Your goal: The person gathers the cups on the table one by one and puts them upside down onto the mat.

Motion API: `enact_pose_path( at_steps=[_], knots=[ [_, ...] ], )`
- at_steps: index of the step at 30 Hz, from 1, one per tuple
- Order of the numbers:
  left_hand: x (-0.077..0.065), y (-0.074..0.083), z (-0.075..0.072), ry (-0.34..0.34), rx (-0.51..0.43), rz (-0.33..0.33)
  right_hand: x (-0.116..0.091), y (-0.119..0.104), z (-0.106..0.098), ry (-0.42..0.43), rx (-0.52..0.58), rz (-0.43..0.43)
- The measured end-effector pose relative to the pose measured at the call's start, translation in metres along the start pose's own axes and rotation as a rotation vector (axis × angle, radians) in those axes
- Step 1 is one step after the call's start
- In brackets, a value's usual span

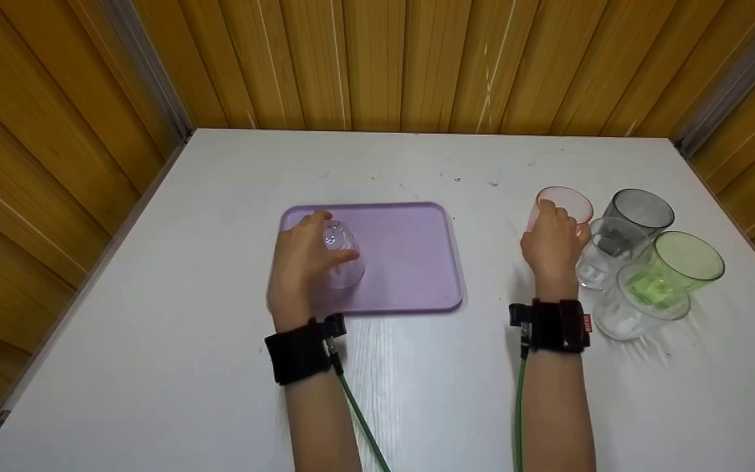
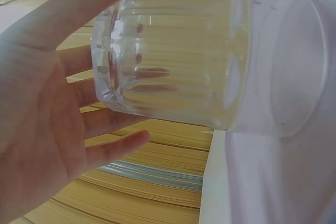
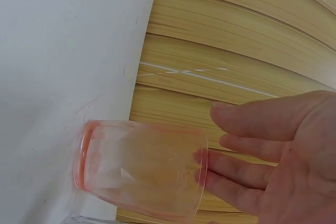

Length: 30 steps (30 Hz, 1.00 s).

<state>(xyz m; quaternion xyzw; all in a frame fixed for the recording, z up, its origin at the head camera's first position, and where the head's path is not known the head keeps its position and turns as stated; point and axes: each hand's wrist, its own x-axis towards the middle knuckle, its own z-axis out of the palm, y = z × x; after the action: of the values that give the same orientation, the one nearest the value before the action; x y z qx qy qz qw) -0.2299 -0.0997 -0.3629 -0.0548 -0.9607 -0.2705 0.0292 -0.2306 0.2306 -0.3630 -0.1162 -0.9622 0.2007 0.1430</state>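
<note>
A clear fluted glass [image 1: 343, 272] stands upside down on the purple tray [image 1: 410, 262], its rim on the tray. My left hand [image 1: 302, 252] is spread around its upturned base, thumb on one side and loosely extended fingers on the other. In the left wrist view the clear glass [image 2: 178, 51] sits between thumb and fingers. My right hand [image 1: 554, 242] is at the near side of an upright pink glass [image 1: 567, 196]. In the right wrist view two fingertips overlap the rim of the pink glass [image 3: 147, 166], while the thumb stays apart from it.
Beside the pink glass, on the right of the white table [image 1: 207, 393], stand a grey glass [image 1: 646, 206], a green glass [image 1: 695, 259] and two clear glasses, the nearer clear glass [image 1: 626, 314] in front. Wood-patterned panels [image 1: 377, 65] rise behind the table.
</note>
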Motion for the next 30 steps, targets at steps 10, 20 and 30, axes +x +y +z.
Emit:
enact_pose_path(
  at_steps=[10,20,30],
  knots=[
    [0.0001,-0.0005,-0.0002,-0.008,-0.01,-0.017,0.0022,0.0003,-0.0008,0.02,-0.028,0.034],
    [0.0003,-0.0019,-0.0002,0.005,0.015,0.008,0.0009,-0.0002,-0.0011,0.009,-0.024,0.037],
    [-0.0002,-0.0014,-0.0006,0.006,0.013,-0.002,0.0,0.0005,-0.0017,-0.027,-0.027,0.025]
  ],
)
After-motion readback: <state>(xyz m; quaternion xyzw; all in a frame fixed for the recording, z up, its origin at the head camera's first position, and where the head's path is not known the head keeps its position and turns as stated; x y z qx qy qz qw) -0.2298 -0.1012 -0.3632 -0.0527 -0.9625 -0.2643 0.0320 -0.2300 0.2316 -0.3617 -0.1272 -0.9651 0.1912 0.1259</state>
